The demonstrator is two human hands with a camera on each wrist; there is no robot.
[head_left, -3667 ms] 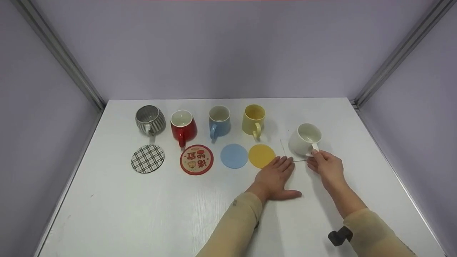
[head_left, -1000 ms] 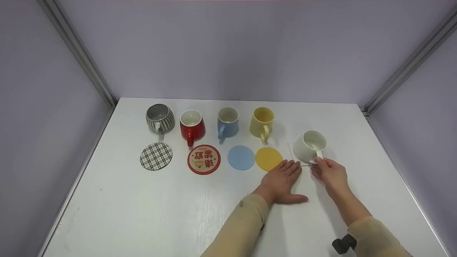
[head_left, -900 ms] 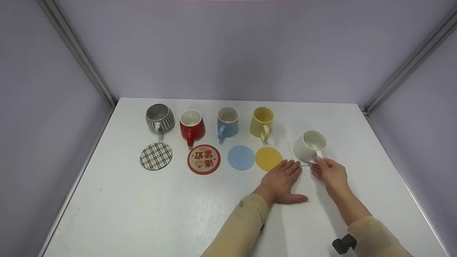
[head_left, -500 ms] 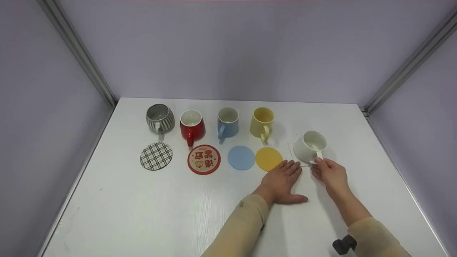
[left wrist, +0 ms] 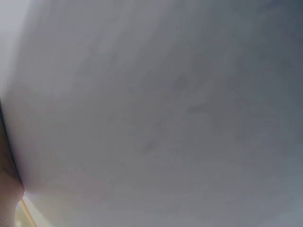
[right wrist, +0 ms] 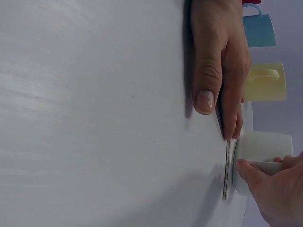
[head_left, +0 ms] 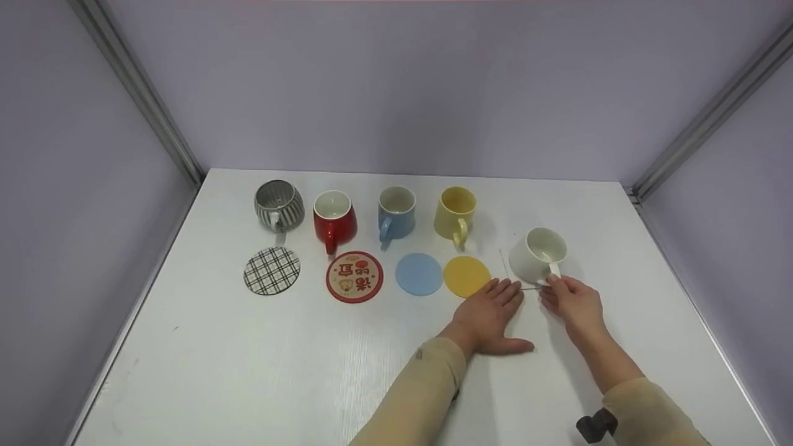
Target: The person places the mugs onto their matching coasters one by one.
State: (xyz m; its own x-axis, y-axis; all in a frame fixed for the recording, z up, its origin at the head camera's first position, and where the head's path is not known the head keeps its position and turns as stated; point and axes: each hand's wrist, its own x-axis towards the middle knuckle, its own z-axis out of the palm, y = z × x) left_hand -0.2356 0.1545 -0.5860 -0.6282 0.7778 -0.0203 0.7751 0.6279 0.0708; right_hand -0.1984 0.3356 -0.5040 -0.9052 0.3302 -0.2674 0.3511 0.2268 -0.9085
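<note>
My right hand (head_left: 573, 303) pinches the handle of a white mug (head_left: 526, 257), which stands upright at the right of the table. In the right wrist view, thumb and fingers close on the handle of this mug (right wrist: 262, 144). Under or against the mug, thin lines mark a flat white piece (head_left: 510, 272); its narrow patterned edge (right wrist: 226, 172) shows in the right wrist view. My left hand (head_left: 486, 319) lies flat, palm down, thumb spread, fingertips at that piece and beside a yellow coaster (head_left: 464, 275). The left wrist view shows mostly blurred pale surface.
Along the back stand a grey striped mug (head_left: 286, 214), a red mug (head_left: 344, 229), a blue mug (head_left: 403, 223) and a yellow mug (head_left: 449, 223). Before them lie a checked coaster (head_left: 271, 271), a red-rimmed coaster (head_left: 354, 277) and a blue coaster (head_left: 419, 274). Walls enclose the white table (head_left: 266, 371).
Since the oldest frame the head view has shifted, so everything appears a little further right. Both hands keep their pose, the right on the mug's handle. Over the last second almost nothing moves.
</note>
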